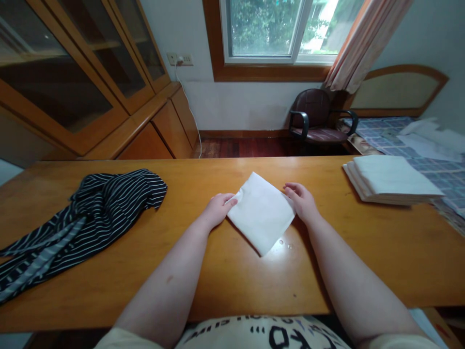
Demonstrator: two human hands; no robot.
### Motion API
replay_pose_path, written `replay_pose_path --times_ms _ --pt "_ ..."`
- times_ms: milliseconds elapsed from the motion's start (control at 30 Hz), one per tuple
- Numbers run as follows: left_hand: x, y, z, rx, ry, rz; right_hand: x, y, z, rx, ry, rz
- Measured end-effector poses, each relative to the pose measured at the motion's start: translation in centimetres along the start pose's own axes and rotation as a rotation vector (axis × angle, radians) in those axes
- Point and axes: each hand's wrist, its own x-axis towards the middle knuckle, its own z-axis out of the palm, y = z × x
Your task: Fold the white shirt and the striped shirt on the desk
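Note:
A folded white sheet [261, 213], paper or thin cloth, is turned like a diamond over the middle of the table. My left hand [220, 208] pinches its left corner, with the thumb on top and the fingers partly underneath. At the right corner, my right hand [301, 201] is loosely curled around the edge; its palm side and the exact grip are partly hidden. A thin dark shadow runs along the sheet's lower left edge.
Dark striped cloth [112, 208] lies crumpled on the wooden table [232, 286] at left. A stack of folded white sheets [395, 179] sits at right. Beyond are a cabinet [145, 131], an armchair [316, 116] and a bed [392, 126].

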Motion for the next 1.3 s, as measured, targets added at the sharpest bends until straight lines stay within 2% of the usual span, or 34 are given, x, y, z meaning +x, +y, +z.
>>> replay_pose_path --times_ms 100,267,367,500,567,633,733,833,900,933,1000,1100,1167,1233,1300 --pt "0.1 0.3 0.0 0.075 0.019 -0.029 -0.3 -0.5 -0.3 -0.153 -0.241 0.076" --pt "0.1 0.5 0.0 0.185 0.115 -0.118 -1.0 -1.6 -0.1 -0.34 -0.314 0.069" --pt "0.1 0.4 0.1 0.29 0.184 -0.148 -1.3 -2.4 -0.2 -0.353 -0.347 0.132" --pt "0.3 0.1 0.1 0.261 0.184 -0.106 -1.8 -2.8 -0.5 -0.213 -0.553 0.261" --pt "0.2 0.2 0.2 0.214 0.153 -0.046 -2.0 -2.8 -0.5 -0.133 -0.553 0.275" --pt "0.2 0.4 0.4 0.178 0.131 0.006 -2.1 -2.5 -0.1 -0.109 -0.478 0.261" --pt "0.1 0.7 1.0 0.111 0.148 0.014 -2.4 -2.0 0.8 -0.14 -0.422 0.287" --pt "0.1 0.7 1.8 -0.086 0.303 -0.127 -2.8 -1.6 1.7 -0.051 -0.424 0.305" --pt "0.1 0.8 2.5 -0.357 0.426 -0.26 -3.1 -1.6 2.3 0.107 -0.419 0.299" --pt "0.1 1.0 2.8 -0.52 0.447 -0.31 -3.2 -1.7 2.6 0.183 -0.407 0.299" --pt "-0.2 1.5 3.1 -0.832 0.38 -0.372 -3.4 -1.8 3.2 0.29 -0.37 0.3" --pt "-0.7 2.6 3.1 -1.14 0.151 -0.433 -3.6 -2.1 3.9 0.375 -0.297 0.286" --pt "-1.0 3.1 2.8 -1.235 0.072 -0.458 -3.8 -2.2 4.1 0.416 -0.252 0.285" --pt "-1.1 3.3 2.5 -1.275 0.055 -0.459 -4.0 -2.4 4.3 0.453 -0.226 0.301" --pt "-1.2 3.3 2.4 -1.299 0.065 -0.446 -4.3 -2.7 4.4 0.498 -0.259 0.325"
